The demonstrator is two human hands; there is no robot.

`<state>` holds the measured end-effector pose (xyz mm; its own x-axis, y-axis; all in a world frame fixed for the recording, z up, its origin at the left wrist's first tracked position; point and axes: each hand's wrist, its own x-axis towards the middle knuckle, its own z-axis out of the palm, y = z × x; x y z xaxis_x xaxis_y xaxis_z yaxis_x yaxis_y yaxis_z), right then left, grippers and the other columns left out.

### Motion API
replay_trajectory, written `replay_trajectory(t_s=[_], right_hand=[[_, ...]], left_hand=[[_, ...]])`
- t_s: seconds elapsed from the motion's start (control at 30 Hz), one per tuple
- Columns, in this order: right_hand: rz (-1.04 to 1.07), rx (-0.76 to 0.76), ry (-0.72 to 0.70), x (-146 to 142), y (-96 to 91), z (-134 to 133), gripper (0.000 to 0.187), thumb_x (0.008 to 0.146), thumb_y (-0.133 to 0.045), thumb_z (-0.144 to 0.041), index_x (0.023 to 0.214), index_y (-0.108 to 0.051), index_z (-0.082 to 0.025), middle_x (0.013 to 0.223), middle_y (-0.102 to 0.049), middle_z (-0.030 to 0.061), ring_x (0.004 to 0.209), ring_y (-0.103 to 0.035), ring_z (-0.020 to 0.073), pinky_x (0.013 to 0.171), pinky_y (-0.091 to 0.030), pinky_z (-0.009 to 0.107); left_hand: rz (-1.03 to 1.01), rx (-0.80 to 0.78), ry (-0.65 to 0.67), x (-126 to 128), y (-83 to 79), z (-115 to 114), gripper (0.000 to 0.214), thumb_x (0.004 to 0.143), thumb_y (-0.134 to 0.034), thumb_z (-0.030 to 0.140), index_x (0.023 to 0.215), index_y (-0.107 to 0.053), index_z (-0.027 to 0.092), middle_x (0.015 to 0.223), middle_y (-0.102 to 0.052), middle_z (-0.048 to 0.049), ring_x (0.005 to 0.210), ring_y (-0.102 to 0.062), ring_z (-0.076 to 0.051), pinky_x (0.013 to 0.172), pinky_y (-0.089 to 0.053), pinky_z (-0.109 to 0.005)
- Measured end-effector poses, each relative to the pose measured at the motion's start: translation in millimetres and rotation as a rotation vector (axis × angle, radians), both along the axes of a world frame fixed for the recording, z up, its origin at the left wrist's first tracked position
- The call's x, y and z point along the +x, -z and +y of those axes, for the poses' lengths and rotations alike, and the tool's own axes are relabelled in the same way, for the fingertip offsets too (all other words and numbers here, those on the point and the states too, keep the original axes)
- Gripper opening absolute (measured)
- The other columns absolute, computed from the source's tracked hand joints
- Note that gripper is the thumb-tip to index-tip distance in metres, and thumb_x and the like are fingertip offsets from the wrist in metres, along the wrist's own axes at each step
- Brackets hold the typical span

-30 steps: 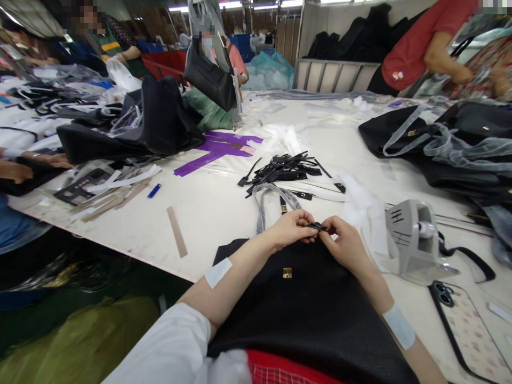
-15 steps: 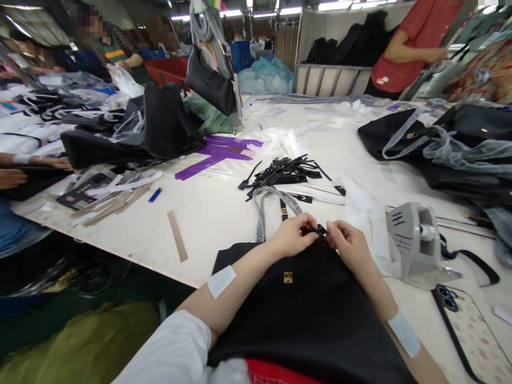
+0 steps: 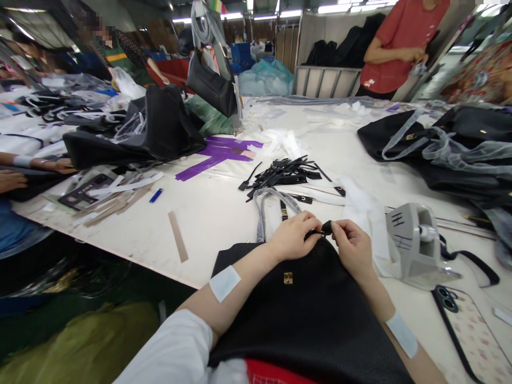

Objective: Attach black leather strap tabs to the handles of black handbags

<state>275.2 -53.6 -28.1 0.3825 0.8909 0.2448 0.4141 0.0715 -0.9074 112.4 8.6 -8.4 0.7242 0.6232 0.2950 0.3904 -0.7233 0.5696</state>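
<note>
A black leather bag (image 3: 308, 314) lies in front of me, half on the white table (image 3: 216, 208), with a small gold clasp (image 3: 287, 278) on its face. My left hand (image 3: 294, 234) and my right hand (image 3: 352, 248) meet at the bag's top edge. Both pinch a small black strip piece (image 3: 325, 228) between their fingertips. Plastic-wrapped handles (image 3: 272, 205) stick out just beyond my left hand.
A pile of black strips (image 3: 282, 172) lies mid-table, purple tape (image 3: 218, 152) behind it. A grey tape dispenser (image 3: 416, 242) and a phone (image 3: 470, 330) sit at my right. Black bags (image 3: 448, 144) lie right and left (image 3: 140, 133). Other people work around the table.
My right hand has lifted the black piece slightly and turned it up at the bag's edge. The view has shifted a little; a person in red at the back has straightened.
</note>
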Motion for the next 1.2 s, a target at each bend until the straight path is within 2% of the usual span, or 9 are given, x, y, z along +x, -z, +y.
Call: replay_trajectory(t_s=[0.17,0.37,0.53,0.7,0.8,0.9,1.03,1.1,1.2], right_hand=[[0.012,0.092,0.14,-0.7,-0.2,-3.5,0.028,0.088,-0.057,-0.043,0.076,-0.059,-0.018,0.061,-0.052,-0.0008,0.054,-0.046,0.0136,0.051,-0.036,0.026],[0.352,0.281,0.34,10.9,4.8,2.8,0.024,0.085,-0.061,-0.04,0.075,-0.056,-0.018,0.057,-0.047,-0.0042,0.049,-0.041,0.0102,0.047,-0.031,0.022],[0.387,0.167,0.246,23.6,2.0,5.5,0.026,0.078,-0.069,-0.041,0.075,-0.059,-0.017,0.055,-0.05,-0.0031,0.046,-0.042,0.0099,0.043,-0.033,0.021],[0.336,-0.053,0.058,29.5,-10.5,-4.6,0.029,0.075,-0.072,-0.044,0.074,-0.062,-0.017,0.056,-0.058,0.0008,0.047,-0.051,0.0122,0.042,-0.041,0.023],[0.342,-0.086,-0.119,27.9,-15.6,-11.0,0.029,0.077,-0.07,-0.045,0.073,-0.06,-0.018,0.055,-0.057,0.0002,0.046,-0.051,0.0127,0.042,-0.042,0.023],[0.357,-0.138,-0.282,27.6,-14.9,-13.4,0.03,0.081,-0.065,-0.047,0.074,-0.058,-0.018,0.057,-0.057,0.0005,0.048,-0.053,0.0142,0.045,-0.044,0.025],[0.254,-0.214,-0.478,24.1,-11.0,-10.1,0.054,0.075,-0.072,-0.047,0.118,-0.055,-0.02,0.071,-0.062,0.0001,0.06,-0.059,0.0171,0.055,-0.047,0.027],[0.086,-0.246,-0.498,17.3,-10.1,-7.1,0.061,0.074,-0.074,-0.043,0.126,-0.052,-0.021,0.076,-0.063,0.0003,0.064,-0.059,0.0169,0.058,-0.047,0.027],[-0.016,-0.2,-0.402,5.0,-9.8,-4.2,0.032,0.089,-0.055,-0.045,0.107,-0.062,-0.019,0.064,-0.058,-0.0015,0.055,-0.053,0.0142,0.053,-0.043,0.026]], left_hand=[[0.015,0.032,0.03,-1.3,3.9,1.1,0.011,0.089,-0.048,0.026,0.096,-0.056,0.022,0.106,-0.056,-0.0042,0.095,-0.055,-0.017,0.087,-0.045,-0.03],[0.048,0.008,0.012,-7.9,17.6,3.8,0.007,0.084,-0.052,0.02,0.089,-0.057,0.02,0.117,-0.055,-0.0079,0.109,-0.051,-0.021,0.098,-0.042,-0.036],[-0.081,0.038,-0.119,-9.0,10.9,5.0,0.041,0.076,-0.051,0.01,0.117,-0.049,0.016,0.135,-0.046,-0.0139,0.127,-0.04,-0.024,0.109,-0.033,-0.039],[0.029,-0.076,-0.239,-6.2,9.1,3.8,0.039,0.085,-0.055,0.038,0.118,-0.054,0.017,0.094,-0.065,-0.0074,0.093,-0.06,-0.024,0.089,-0.046,-0.038],[0.103,-0.161,-0.175,0.5,15.4,2.4,0.04,0.088,-0.05,0.042,0.122,-0.057,0.023,0.082,-0.068,-0.0031,0.082,-0.063,-0.022,0.081,-0.047,-0.033],[0.136,-0.154,-0.071,7.2,21.6,2.5,0.028,0.09,-0.045,0.029,0.105,-0.067,0.023,0.093,-0.07,-0.0044,0.087,-0.063,-0.022,0.08,-0.047,-0.031],[0.11,-0.162,-0.075,9.2,24.3,3.1,0.029,0.088,-0.042,0.021,0.101,-0.068,0.018,0.094,-0.07,-0.0072,0.087,-0.063,-0.021,0.08,-0.048,-0.031],[0.104,-0.157,-0.059,8.0,24.0,2.2,0.027,0.086,-0.045,0.02,0.101,-0.067,0.017,0.093,-0.07,-0.0074,0.085,-0.063,-0.021,0.079,-0.048,-0.03],[0.127,-0.102,-0.048,5.8,24.5,1.4,0.024,0.083,-0.051,0.024,0.1,-0.068,0.019,0.092,-0.068,-0.0065,0.086,-0.062,-0.021,0.078,-0.049,-0.03]])
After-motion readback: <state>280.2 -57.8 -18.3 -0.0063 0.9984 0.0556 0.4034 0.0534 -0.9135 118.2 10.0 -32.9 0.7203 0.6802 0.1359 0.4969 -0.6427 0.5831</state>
